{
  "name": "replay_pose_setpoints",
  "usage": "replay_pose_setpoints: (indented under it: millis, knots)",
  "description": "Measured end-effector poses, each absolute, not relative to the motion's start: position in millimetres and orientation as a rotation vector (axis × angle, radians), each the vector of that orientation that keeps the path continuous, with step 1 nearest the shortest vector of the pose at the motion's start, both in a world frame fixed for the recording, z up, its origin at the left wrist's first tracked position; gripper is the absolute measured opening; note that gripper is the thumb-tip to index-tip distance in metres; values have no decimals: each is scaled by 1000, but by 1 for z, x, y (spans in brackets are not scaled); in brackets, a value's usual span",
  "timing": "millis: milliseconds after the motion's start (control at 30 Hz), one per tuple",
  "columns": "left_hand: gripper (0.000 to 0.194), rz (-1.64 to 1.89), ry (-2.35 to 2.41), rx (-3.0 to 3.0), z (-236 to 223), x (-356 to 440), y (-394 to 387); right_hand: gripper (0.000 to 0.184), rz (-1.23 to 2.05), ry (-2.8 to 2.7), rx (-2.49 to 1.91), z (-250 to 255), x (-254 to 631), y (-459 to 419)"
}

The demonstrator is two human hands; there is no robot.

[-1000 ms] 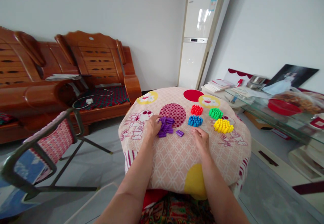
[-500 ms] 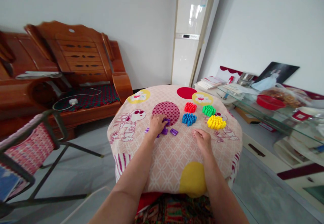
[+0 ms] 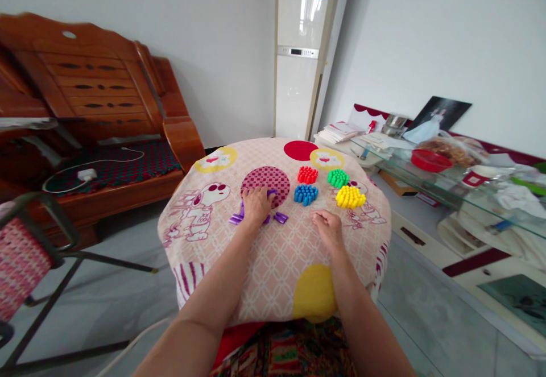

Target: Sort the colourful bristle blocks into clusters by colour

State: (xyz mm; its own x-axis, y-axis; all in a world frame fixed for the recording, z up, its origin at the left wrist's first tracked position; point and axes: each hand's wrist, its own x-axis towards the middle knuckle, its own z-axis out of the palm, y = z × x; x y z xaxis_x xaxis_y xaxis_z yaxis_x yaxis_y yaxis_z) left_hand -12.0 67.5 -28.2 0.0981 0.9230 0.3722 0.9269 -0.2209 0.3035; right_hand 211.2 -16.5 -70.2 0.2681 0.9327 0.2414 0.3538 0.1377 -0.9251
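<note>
My left hand is curved over a loose group of purple plastic pieces on the round table's patterned cloth. A purple piece shows by its fingertips, and the palm hides others. More purple pieces lie to the left of that hand, and a short purple pair lies to its right. Loosely closed, my right hand rests on the cloth with no object showing in its fingers. Just beyond it, small pieces stand upright in tight clusters: blue, red, green and yellow.
The tablecloth drapes over the table's edge. To the right, a glass shelf holds a red bowl, papers and a framed photo. A wooden bench and a metal-framed chair are at the left.
My left hand has spread out more over the purple pieces and shifted slightly. My right hand stays loosely closed on the cloth. The view has turned a little to the right.
</note>
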Motion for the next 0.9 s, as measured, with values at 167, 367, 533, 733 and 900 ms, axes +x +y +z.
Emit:
replay_pose_setpoints:
  millis: [167, 367, 533, 733, 900]
  knots:
    - [30, -1144, -1847, -2667, -19, 13, 46, 41, 695, -1253, -1360, -68, 208, -19]
    - [31, -1106, -1490, -3196, -26, 46, 18, 42, 804, -1271, -1293, -59, 202, -22]
    - [29, -1131, -1390, -3112, -34, 43, 20, 38, 741, -1224, -1411, -63, 206, -22]
    - [24, -1106, -1616, -2885, -41, 25, 28, 34, 310, -1202, -1589, -64, 213, -21]
    - [27, -1122, -1711, -2780, -36, 13, 32, 24, 101, -1217, -1906, -60, 214, -15]
